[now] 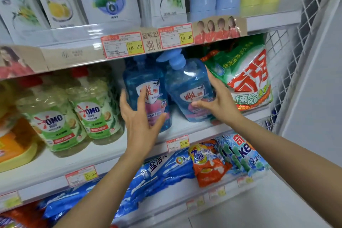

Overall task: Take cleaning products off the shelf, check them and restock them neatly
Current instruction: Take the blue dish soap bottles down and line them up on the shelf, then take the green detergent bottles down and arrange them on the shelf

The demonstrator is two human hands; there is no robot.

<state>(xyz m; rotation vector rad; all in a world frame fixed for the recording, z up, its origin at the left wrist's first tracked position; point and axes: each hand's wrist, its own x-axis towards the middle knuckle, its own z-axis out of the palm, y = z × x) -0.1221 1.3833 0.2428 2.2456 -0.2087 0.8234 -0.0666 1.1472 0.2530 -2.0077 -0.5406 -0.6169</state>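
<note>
White shelving (103,152) — wire mesh panel (292,72) at right, pale wall (318,98) beside.

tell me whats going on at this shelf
A person is working at a store shelf of cleaning products. The right hand grips the right blue pump bottle, thumb across its label, and that bottle leans toward its neighbour. The left hand lies spread against the front of the left blue pump bottle. Both bottles are at the middle shelf, between OMO bottles and a green detergent bag.
</note>
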